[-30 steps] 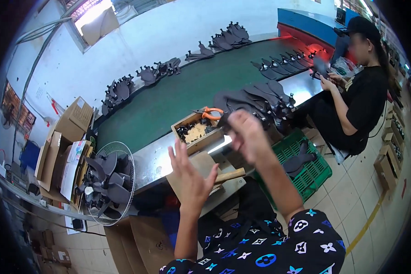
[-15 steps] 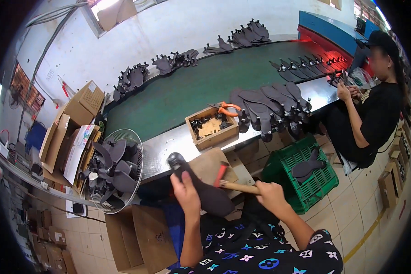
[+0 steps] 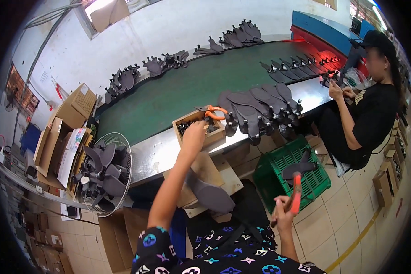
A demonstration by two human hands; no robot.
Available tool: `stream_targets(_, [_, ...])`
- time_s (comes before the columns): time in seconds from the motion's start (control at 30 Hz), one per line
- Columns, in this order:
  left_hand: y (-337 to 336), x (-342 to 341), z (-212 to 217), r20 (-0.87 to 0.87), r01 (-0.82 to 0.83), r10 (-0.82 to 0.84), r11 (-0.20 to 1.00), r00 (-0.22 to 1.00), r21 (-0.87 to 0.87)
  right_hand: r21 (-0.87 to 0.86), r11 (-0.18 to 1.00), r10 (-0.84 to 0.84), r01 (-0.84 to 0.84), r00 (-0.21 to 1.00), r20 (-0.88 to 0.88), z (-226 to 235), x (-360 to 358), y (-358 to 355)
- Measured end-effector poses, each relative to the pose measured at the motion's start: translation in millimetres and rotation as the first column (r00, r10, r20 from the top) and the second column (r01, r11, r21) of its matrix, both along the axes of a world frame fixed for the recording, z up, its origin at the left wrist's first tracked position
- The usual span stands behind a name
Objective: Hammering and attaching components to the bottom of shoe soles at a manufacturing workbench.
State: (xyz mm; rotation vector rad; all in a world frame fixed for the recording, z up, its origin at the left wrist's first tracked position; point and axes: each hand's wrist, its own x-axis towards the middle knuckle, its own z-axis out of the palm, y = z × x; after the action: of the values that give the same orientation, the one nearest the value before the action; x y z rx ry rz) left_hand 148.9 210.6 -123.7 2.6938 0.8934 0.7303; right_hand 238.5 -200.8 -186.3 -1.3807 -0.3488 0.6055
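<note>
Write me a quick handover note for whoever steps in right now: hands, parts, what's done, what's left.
Left hand: reaching into the small wooden box of dark small parts on the steel bench edge; a grasp can't be confirmed.
Right hand: raised, gripping an orange-handled hammer.
Dark grey shoe insole: lying on the wooden work block in front of the lap, nobody holding it.
Done: insole is placed on the block.
Left: it looks like a part from the box gets hammered onto the insole; more insoles wait beside the box.
</note>
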Motion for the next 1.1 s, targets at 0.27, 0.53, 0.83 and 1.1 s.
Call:
stream_targets(0.27, [72,24,-19,-0.216,0.275,-0.279,0.96,0.936,-0.051,0.056,0.991,0.113,-0.123,0.982,0.154,21,21,53])
stream_targets(0.53, [6,-33,39,0.357,0.147,-0.078,0.974,0.931,-0.17,0.078,0.937,0.305,-0.341,0.906,0.292,90,27,92])
stream_targets(0.83, [-170,-111,120,0.285,0.175,-0.446,0.745,0.849,0.643,0.169,0.729,0.545,-0.663,0.713,0.441,172,-24,137])
stream_targets(1.1, [-198,-129,94,0.743,0.293,-0.213,0.956,0.635,0.023,0.233,0.724,0.533,-0.649,0.741,0.409,168,-51,139])
